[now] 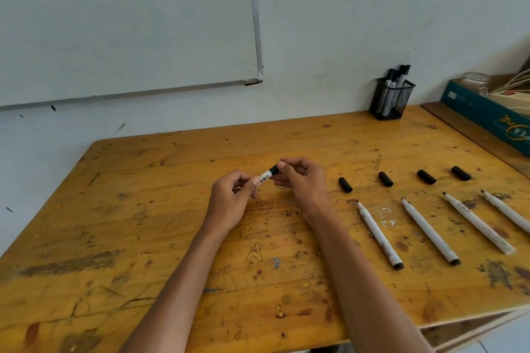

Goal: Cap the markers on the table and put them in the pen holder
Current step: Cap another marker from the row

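The marker (268,175) is mid-frame, just above the table (137,209). Its long axis slants from lower left to upper right, with the black end at the upper right. The left hand (232,198) pinches the white barrel with curled fingers, and the right hand (304,183) pinches the black end. Uncapped markers (378,235) and caps (345,184) lie at right. The holder (391,100) stands at upper right.

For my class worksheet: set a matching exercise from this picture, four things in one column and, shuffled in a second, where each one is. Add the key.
Things
1. pen holder
2. loose caps
3. uncapped markers
4. marker with a cap at its end

Places
A. pinched between left hand and right hand
B. farther row on the table, right of the hands
C. far table edge, by the wall
D. nearer row, right of the hands

Pairs: 1-C, 2-B, 3-D, 4-A
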